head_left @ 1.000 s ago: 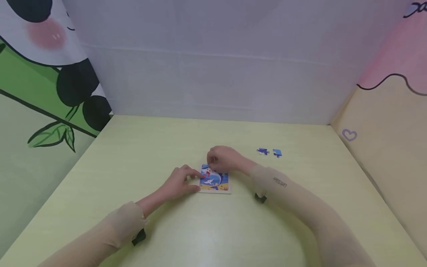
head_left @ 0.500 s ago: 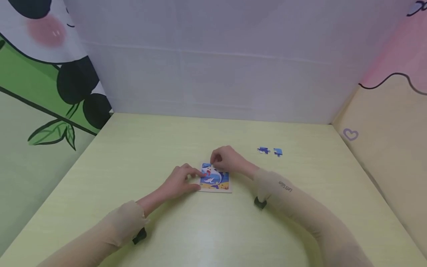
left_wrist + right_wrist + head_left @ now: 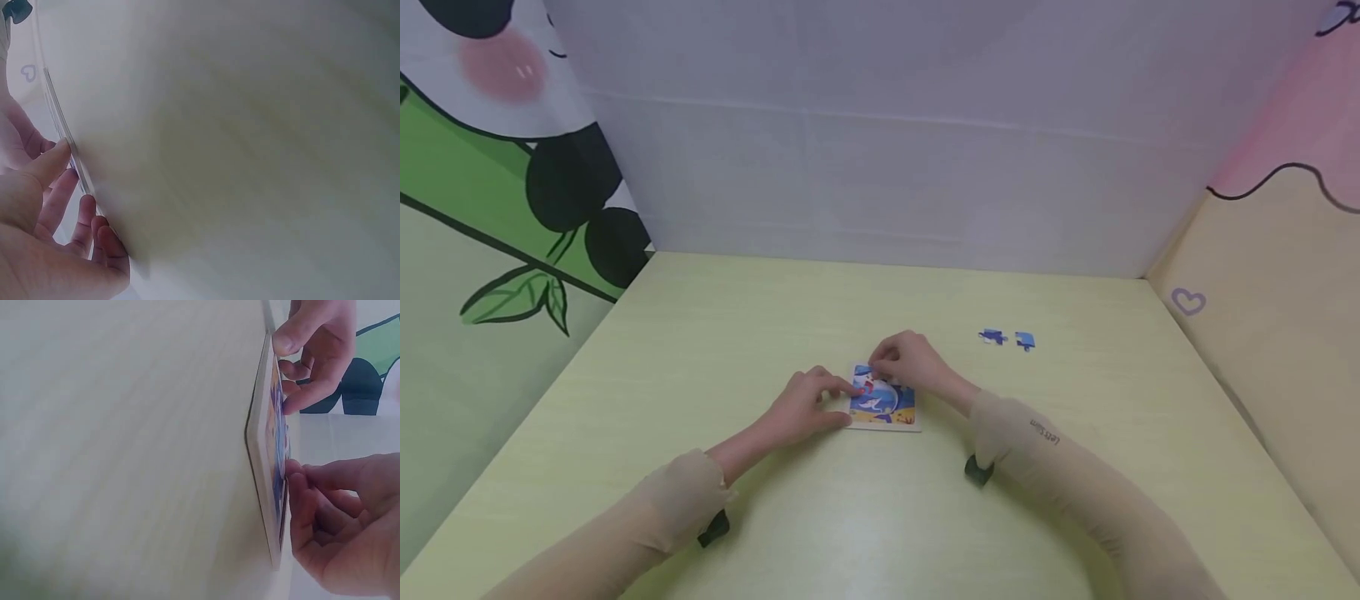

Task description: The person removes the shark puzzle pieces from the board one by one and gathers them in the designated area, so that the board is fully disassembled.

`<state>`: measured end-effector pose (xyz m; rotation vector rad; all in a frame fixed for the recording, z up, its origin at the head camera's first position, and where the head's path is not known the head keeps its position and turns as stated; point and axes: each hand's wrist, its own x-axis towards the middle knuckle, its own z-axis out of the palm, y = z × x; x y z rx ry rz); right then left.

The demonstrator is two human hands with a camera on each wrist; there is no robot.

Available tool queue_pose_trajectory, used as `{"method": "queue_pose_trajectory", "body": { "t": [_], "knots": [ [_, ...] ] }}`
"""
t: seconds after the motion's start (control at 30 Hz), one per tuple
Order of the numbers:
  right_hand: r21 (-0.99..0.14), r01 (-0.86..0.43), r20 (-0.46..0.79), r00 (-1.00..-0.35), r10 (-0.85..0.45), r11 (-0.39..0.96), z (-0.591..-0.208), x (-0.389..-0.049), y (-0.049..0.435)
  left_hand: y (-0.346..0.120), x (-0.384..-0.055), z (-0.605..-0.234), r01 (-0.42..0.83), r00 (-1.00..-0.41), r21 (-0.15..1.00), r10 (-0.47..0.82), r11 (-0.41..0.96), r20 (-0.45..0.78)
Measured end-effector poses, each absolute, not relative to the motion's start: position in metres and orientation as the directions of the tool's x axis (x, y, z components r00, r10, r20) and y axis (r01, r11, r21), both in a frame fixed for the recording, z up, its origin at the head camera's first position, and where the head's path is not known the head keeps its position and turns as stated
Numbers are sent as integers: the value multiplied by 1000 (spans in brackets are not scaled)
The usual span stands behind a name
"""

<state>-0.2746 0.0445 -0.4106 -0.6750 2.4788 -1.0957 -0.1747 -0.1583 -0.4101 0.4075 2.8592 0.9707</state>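
Observation:
A small square jigsaw puzzle [image 3: 883,406] in a pale tray, with a blue sea-animal picture, lies on the table in the head view. My left hand [image 3: 805,406] steadies its left side, the thumb by the near corner and the index finger on the picture; the other fingers lie along the edge in the left wrist view. Over the far part of the puzzle, my right hand [image 3: 913,360] pinches with thumb and index finger at what appears to be a puzzle piece, mostly hidden by the fingertips. In the right wrist view those fingertips [image 3: 294,467] touch the picture surface.
Two loose blue puzzle pieces [image 3: 992,337] lie apart from the puzzle, at the far right. The pale yellow table [image 3: 820,517] meets a plain back wall [image 3: 880,183]. Printed side panels stand left and right.
My right hand has shifted slightly right along the puzzle, then a little back left and lower, its fingertips staying over the far part. My left hand has kept its place.

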Motion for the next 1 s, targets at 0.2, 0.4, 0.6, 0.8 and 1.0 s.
{"method": "queue_pose_trajectory", "body": {
  "t": [0.2,0.4,0.6,0.8,1.0],
  "knots": [
    [-771,-248,-137,-835,-533,587,-414,-273,44,-159,-175,-411,218,-960,602,279,768,-8],
    [-803,-174,-160,-858,-489,569,-417,-270,44,-158,-176,-411,206,-962,600,272,773,-20],
    [-801,-163,-165,-865,-473,577,-419,-270,43,-158,-175,-411,203,-963,601,269,773,-21],
    [-802,-157,-180,-857,-484,577,-421,-269,42,-159,-175,-410,208,-961,611,275,764,-17],
    [-808,-171,-152,-864,-480,564,-420,-265,41,-159,-175,-410,223,-959,602,284,766,-6]
  ]
}}
